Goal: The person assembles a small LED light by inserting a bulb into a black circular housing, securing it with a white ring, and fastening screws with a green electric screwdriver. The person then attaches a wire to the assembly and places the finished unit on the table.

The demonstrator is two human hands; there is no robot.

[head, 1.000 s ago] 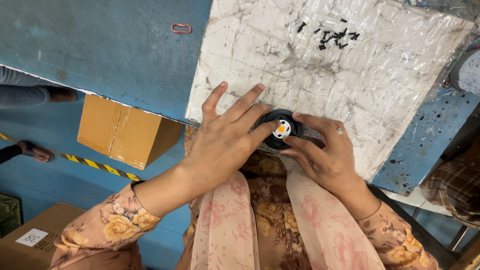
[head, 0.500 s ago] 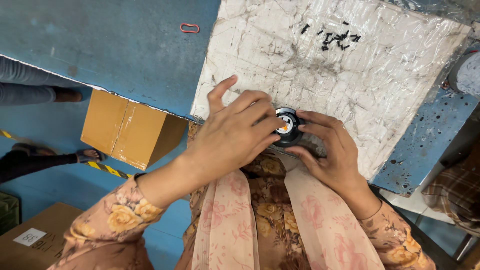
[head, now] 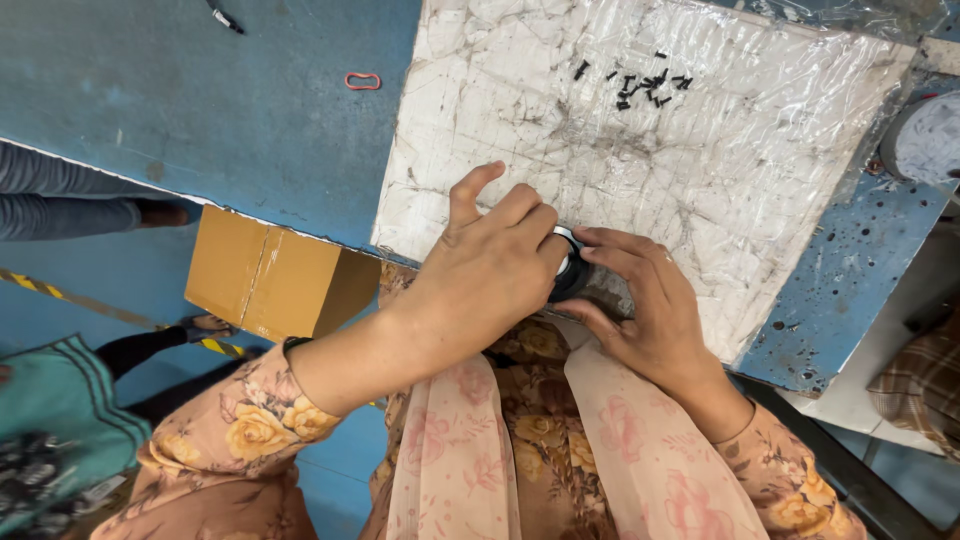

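Note:
A small round black part point(head: 570, 270) with a pale centre sits at the near edge of a scuffed white board point(head: 700, 150) wrapped in clear film. My left hand point(head: 490, 275) lies over the part and covers most of it, fingers curled around its rim. My right hand point(head: 645, 310) grips it from the right side with thumb and fingers. Both hands touch the part together. A scatter of several small black screws point(head: 640, 85) lies at the far end of the board, well away from my hands.
The board rests on a blue table point(head: 200, 90) with a red rubber band point(head: 362, 80) on it. A brown cardboard box point(head: 275, 275) sits below the table edge at left. Another person's legs and sleeve show at far left. A round grey object point(head: 925, 140) sits at right.
My left hand has slid further over the black part, hiding its orange-and-white centre that showed earlier. The view has shifted slightly; my right hand keeps its grip.

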